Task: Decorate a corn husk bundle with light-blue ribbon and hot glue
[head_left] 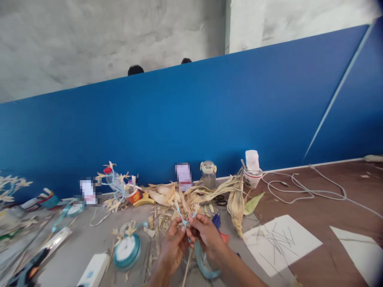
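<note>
My left hand and my right hand meet low in the middle of the view. Between their fingertips is a forked flower stem wrapped in light blue ribbon, with small pale husk flowers at its tips. Both hands are closed on it in a pinch. A loose length of blue ribbon hangs in a curve below my right hand. Left of my hands, a spool of teal ribbon lies on the table. Dried corn husks are heaped just beyond my fingers.
Along the blue partition stand a glass jar, a paper cup and a red cup. White paper with thin wires lies right, near a white cable. A glue gun and white box lie left.
</note>
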The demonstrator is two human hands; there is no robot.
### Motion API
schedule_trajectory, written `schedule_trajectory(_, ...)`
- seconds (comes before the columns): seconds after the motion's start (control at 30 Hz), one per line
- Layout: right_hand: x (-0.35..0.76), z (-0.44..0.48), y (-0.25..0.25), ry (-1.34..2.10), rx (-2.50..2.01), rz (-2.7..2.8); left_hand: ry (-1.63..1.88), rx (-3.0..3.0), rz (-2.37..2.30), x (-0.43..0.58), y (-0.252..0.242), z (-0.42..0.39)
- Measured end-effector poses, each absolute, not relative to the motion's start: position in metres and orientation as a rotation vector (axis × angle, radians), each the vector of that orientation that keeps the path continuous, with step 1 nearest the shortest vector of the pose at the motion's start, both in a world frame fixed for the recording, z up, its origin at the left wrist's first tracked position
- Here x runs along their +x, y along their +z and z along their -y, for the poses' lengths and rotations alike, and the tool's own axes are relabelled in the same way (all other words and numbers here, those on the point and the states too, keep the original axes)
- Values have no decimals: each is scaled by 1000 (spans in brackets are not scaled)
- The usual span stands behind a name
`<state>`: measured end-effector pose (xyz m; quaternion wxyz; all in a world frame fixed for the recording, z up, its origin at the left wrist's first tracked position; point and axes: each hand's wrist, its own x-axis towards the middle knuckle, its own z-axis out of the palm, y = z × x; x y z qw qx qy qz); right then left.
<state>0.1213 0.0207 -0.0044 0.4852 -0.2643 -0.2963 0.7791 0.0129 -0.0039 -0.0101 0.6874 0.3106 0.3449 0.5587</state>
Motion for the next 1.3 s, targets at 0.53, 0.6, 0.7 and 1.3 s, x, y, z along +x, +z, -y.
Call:
schedule_trajectory(0.53, 119, -10, 8, 954, -1132, 1420, 1516, 988, -1242, 7, -20, -3)
schedule_trajectory(0.6, 115, -10, 8, 902, -1193, 1442, 1537, 1067, -1300, 7, -19, -2)
schedule_trajectory(0.7, 111, -12, 7, 860, -1219, 1446, 1544, 1140, -1344, 8, -17, -2)
schedule_trajectory(1.3, 184, -11, -8, 796, -1357, 1626, 1651, 708, -955, 8, -19, -9)
